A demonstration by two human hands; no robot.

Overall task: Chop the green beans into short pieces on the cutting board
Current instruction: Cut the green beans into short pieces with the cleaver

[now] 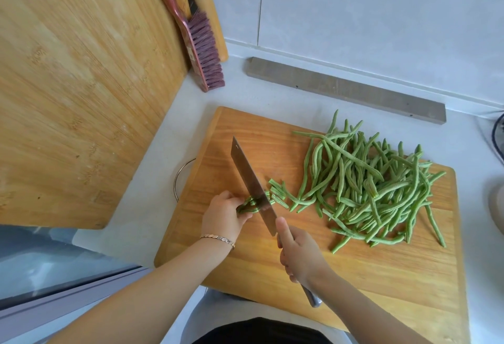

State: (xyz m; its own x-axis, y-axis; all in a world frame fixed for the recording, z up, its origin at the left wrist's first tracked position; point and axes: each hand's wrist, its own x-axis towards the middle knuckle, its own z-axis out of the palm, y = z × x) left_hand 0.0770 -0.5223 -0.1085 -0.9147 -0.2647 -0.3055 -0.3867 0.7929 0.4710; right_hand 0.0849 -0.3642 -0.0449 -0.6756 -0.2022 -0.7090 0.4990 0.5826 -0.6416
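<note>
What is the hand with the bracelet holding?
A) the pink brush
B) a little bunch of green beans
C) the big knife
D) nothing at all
B: the left hand, bracelet on its wrist, grips a bunch of green beans under the knife, which the right hand holds.

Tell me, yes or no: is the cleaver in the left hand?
No, the right hand grips the cleaver, while the left hand holds a small bundle of green beans on the cutting board.
</note>
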